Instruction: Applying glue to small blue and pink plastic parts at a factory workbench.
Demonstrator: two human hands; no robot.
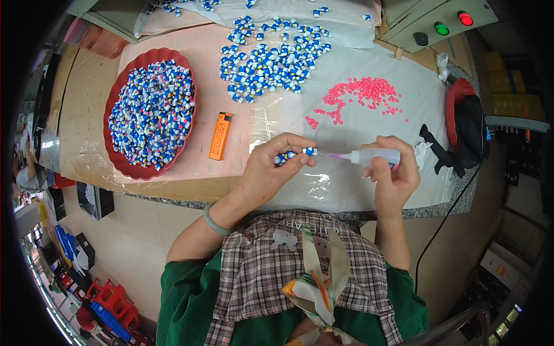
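One left hand [269,164], one right hand [397,170], one white bottle [375,156], one orange lighter [220,136]; one red tray [137,172] by the left edge of the table [86,147], its blue-and-white pieces [151,109] past counting; scores of loose blue-and-white pieces [271,64] toward the far edge; at least two in the left hand; dozens of pink pieces [370,89] toward the far right corner; three round buttons [441,29] by that corner

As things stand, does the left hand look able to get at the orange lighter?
Probably yes: the orange lighter lies just left of the left hand, with nothing visible between them, though that hand holds small blue-and-white pieces and may need freeing first.
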